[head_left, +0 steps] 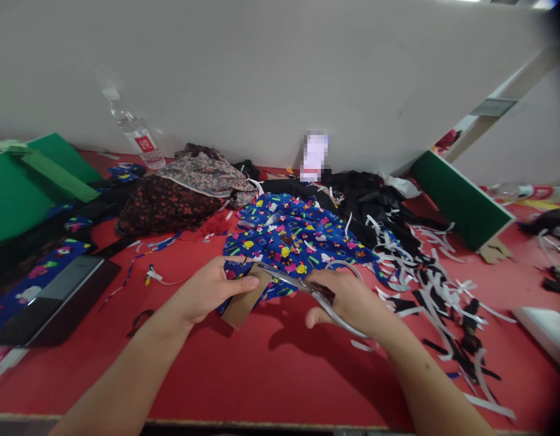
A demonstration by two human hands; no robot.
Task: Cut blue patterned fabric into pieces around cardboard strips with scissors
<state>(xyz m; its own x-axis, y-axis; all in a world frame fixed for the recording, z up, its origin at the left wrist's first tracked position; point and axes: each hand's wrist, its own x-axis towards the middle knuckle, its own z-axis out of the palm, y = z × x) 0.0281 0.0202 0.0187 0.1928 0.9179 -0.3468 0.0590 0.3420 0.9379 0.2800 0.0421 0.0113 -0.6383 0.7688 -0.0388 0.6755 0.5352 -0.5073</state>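
My left hand pinches an edge of the blue printed fabric together with a tan piece of card. The fabric is spread behind both hands, covered in small bright figures. In my right hand is a pair of metal scissors, with the fingers around the handles. Its blades point left and reach the fabric edge beside my left fingertips. Whether the blades are closed on the cloth I cannot tell.
Strips of white and black trimmings litter the red table on the right. Dark floral cloth is heaped behind left. A bottle, a phone and a green panel stand farther back. A dark device sits at left.
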